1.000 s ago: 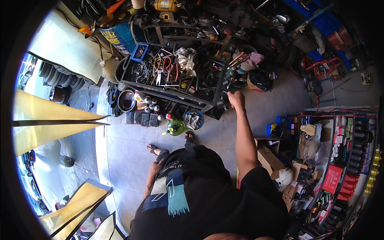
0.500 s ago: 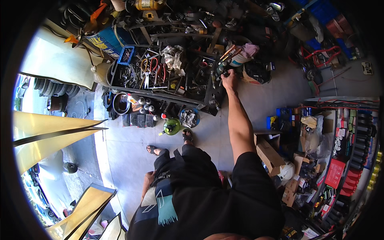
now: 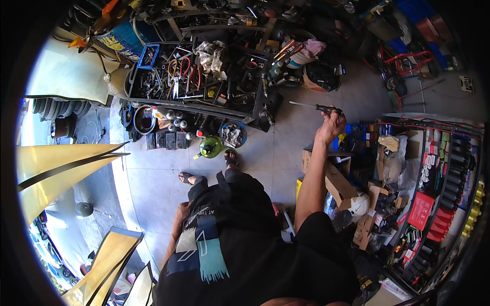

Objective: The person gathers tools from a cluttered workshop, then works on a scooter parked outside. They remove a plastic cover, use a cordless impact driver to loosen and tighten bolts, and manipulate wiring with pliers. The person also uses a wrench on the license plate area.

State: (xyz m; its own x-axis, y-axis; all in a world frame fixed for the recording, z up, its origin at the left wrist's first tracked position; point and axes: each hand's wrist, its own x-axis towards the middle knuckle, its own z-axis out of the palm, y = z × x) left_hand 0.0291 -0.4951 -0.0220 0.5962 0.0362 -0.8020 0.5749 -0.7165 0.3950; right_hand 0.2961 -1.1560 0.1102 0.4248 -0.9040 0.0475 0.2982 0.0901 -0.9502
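Observation:
A screwdriver [image 3: 326, 109] with a dark handle is gripped in my right hand [image 3: 331, 126]. Its bare metal shaft points left over the grey floor, toward the corner of the tool bench. My left hand [image 3: 182, 210] hangs beside my body, near the hem of the black shirt [image 3: 245, 245]; its fingers are mostly hidden. On the bench [image 3: 204, 108] lie red-handled pliers [image 3: 194, 79], scissors [image 3: 176, 86], wrenches and a crumpled grey rag [image 3: 210, 57].
Below the bench stand several spray cans [image 3: 177, 123], a green sprayer bottle [image 3: 210, 147], and a blue basin [image 3: 240, 135] of small parts. Cardboard boxes [image 3: 341, 188] and stocked shelves [image 3: 439, 183] line the right side. Yellowish curtain flaps [image 3: 66, 171] hang at the left.
My right hand has drawn back from the bench's right end, moving right and nearer, with the screwdriver now plainly in it. The left hand still hangs at my side.

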